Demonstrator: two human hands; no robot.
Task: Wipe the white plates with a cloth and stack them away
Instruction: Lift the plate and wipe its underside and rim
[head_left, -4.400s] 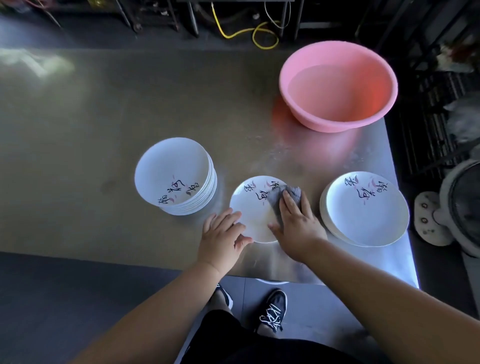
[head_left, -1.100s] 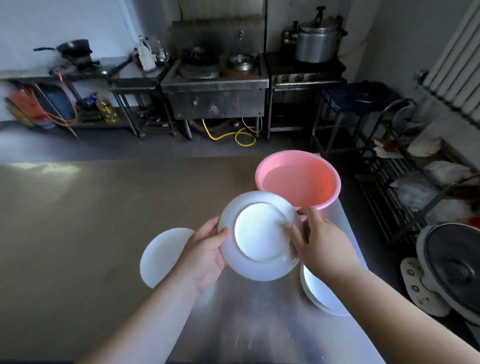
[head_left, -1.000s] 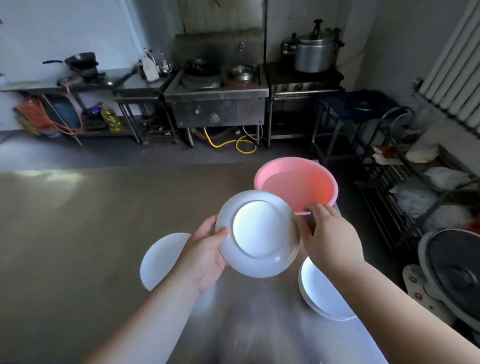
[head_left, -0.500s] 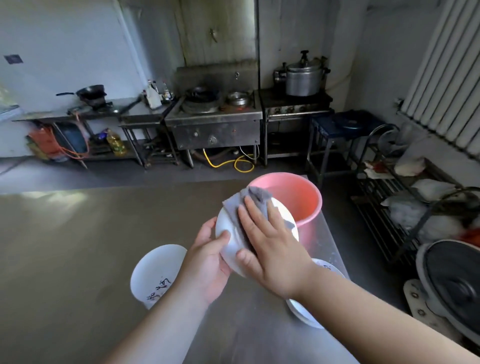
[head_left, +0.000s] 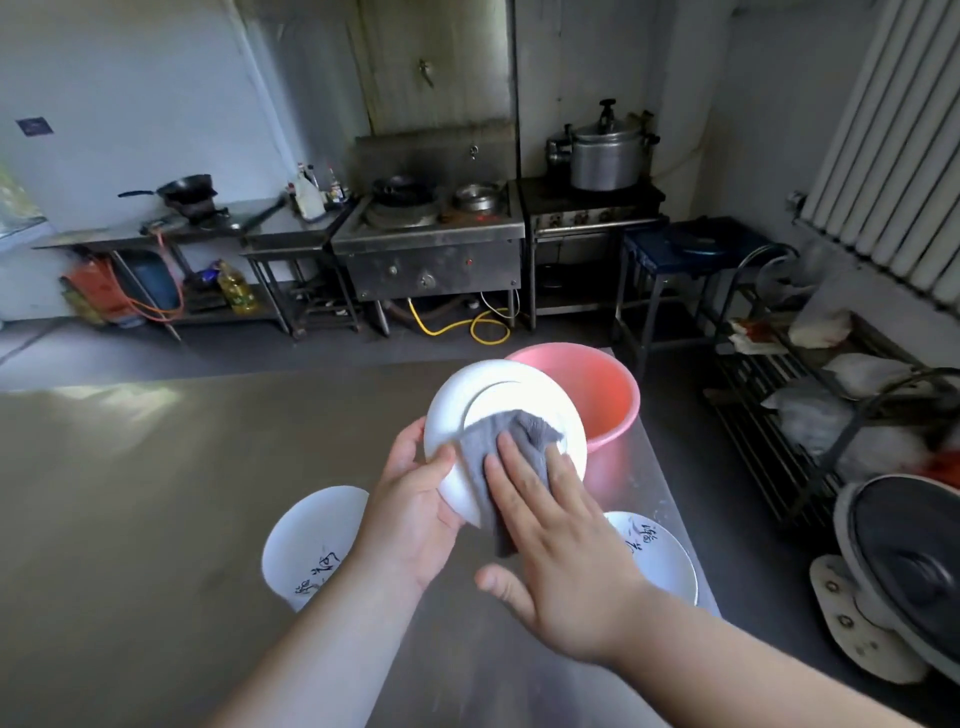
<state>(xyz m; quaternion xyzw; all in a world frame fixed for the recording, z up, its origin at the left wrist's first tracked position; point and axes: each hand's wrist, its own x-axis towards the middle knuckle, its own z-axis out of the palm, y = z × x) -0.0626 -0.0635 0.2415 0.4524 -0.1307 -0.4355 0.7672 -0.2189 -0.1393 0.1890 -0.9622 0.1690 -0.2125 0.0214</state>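
Observation:
I hold a white plate up above the steel table, its underside facing me. My left hand grips its left rim, thumb on the back. My right hand lies flat with straight fingers and presses a grey cloth against the plate's lower half. Below on the table, a stack of white plates with black writing stands at the left, and another plate stack sits at the right, partly hidden by my right hand.
A pink basin stands behind the held plate near the table's far right corner. Right of the table are a wire rack with bags and a fan. A stove and counters line the far wall.
The plate was lifted off the table and turned underside toward me. My right hand brought the cloth onto its back and has slid down to the lower half.

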